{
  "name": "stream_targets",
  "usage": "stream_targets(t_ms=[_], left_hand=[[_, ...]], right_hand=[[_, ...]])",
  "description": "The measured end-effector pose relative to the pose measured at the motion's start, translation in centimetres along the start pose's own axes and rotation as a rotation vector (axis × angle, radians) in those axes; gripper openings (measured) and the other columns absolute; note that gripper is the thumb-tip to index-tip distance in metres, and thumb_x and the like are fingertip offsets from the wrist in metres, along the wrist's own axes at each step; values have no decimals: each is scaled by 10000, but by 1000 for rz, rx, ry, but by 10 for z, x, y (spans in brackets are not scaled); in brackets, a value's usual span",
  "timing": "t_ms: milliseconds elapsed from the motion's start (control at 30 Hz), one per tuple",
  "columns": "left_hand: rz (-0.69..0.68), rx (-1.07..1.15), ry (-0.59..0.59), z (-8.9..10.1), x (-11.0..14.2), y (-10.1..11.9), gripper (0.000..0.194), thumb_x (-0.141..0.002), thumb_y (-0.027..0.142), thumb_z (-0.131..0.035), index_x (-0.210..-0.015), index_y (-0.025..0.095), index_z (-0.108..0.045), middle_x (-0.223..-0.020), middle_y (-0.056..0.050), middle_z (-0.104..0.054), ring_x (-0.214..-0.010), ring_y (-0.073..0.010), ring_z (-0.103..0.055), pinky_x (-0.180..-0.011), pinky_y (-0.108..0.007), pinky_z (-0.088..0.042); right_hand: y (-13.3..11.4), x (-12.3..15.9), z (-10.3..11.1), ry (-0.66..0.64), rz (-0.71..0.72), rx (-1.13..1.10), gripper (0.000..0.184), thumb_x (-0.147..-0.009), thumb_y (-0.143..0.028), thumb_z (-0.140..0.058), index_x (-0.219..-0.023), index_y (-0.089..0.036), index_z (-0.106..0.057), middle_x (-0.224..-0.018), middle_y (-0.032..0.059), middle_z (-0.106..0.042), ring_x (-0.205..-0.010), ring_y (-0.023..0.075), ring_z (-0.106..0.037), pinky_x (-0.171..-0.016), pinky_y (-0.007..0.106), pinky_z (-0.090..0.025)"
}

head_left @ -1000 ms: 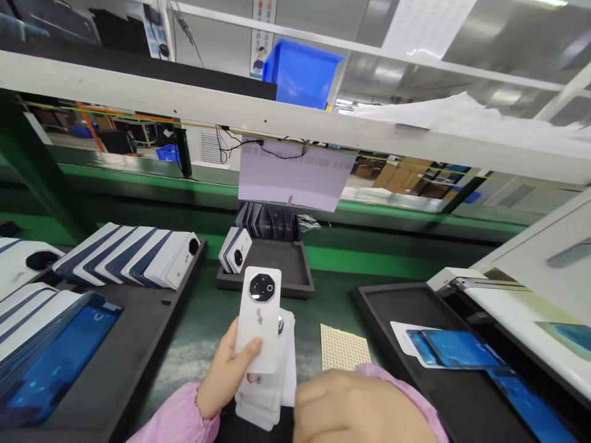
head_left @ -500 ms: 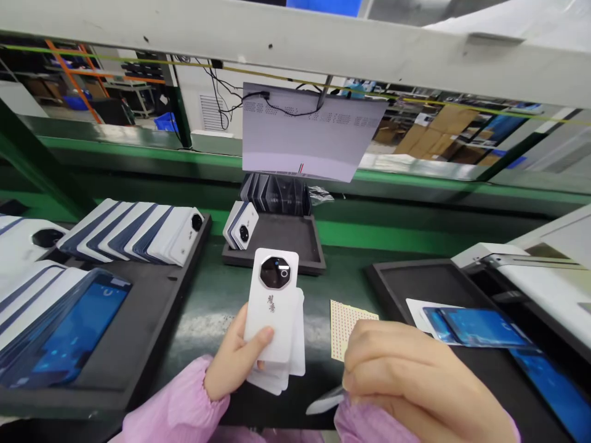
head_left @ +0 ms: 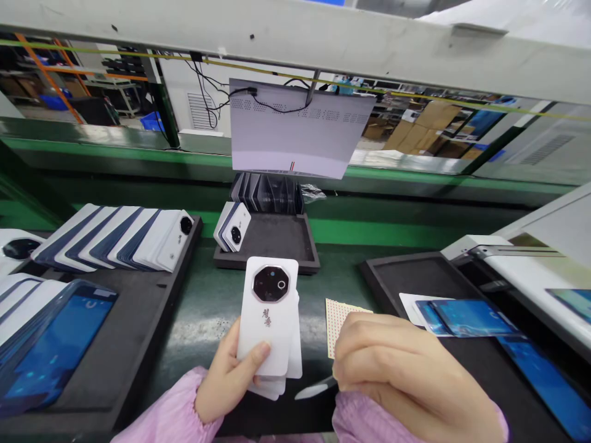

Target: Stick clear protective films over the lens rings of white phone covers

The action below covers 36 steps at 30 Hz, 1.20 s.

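My left hand is closed on a small fanned stack of white phone back covers, thumb on the front. The top cover faces up and has an eight-sided black camera window and dark lettering. To the right, my right hand is curled round a slim tool with a flat, pale, blade-like end pointing left; its exact kind I cannot make out. Partly behind my right hand lies a yellow sheet of small red dots.
On the left, a black tray holds rows of white covers and blue-filmed panels. A smaller black tray with a few covers sits ahead. Blue-filmed panels lie in the right tray. A monitor's back hangs above.
The whole view has shifted slightly. My left hand still grips the covers and my right hand still pinches the tool; both have barely moved.
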<state>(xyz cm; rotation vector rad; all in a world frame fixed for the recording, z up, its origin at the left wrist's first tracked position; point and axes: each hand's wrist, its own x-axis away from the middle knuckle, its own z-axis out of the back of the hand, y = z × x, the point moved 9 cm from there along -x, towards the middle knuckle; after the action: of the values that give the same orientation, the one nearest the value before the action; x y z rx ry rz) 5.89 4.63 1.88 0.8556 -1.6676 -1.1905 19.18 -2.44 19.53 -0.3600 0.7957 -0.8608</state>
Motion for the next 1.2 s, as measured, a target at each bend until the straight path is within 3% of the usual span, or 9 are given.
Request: stream_targets(t_ms=[533,900,1067,1200], left_hand=[[-40,-11,27,0,1,3,409,-665,367,-703,-1024,194,-612,-736,-48,-695,-615,-200,-649,-404,-215,-485],[79,11,-159,-11,-1,-6,448,-729,386,-672,-1092,186,-500,-686,-13,-672,-458,-104,-578,-346,-154,-422],[117,-16,-197,-15,-2,-9,496,-743,398,-659,-1146,191,-458,-695,-16,-678,-489,-123,-606,-348,-159,-430],[138,-46,-224,-17,-2,-13,531,-744,402,-657,-1177,186,-438,-698,-10,-668,-472,-107,-591,-345,-154,-426]], right_hand=[[5,-1,-1,12,-26,13,164,-894,-124,-435,-859,-214,-568,-703,17,-641,-642,121,-573,-583,247,-471],[9,-2,4,69,-44,52,138,-865,-102,-488,-831,-189,-589,-707,20,-646,-655,124,-585,-590,242,-486],[44,-6,14,247,-240,86,109,-831,-101,-538,-786,-185,-592,-740,21,-639,-685,131,-598,-602,242,-479],[75,-13,9,256,-380,84,74,-819,-138,-566,-766,-178,-598,-720,5,-634,-634,122,-578,-596,245,-459]])
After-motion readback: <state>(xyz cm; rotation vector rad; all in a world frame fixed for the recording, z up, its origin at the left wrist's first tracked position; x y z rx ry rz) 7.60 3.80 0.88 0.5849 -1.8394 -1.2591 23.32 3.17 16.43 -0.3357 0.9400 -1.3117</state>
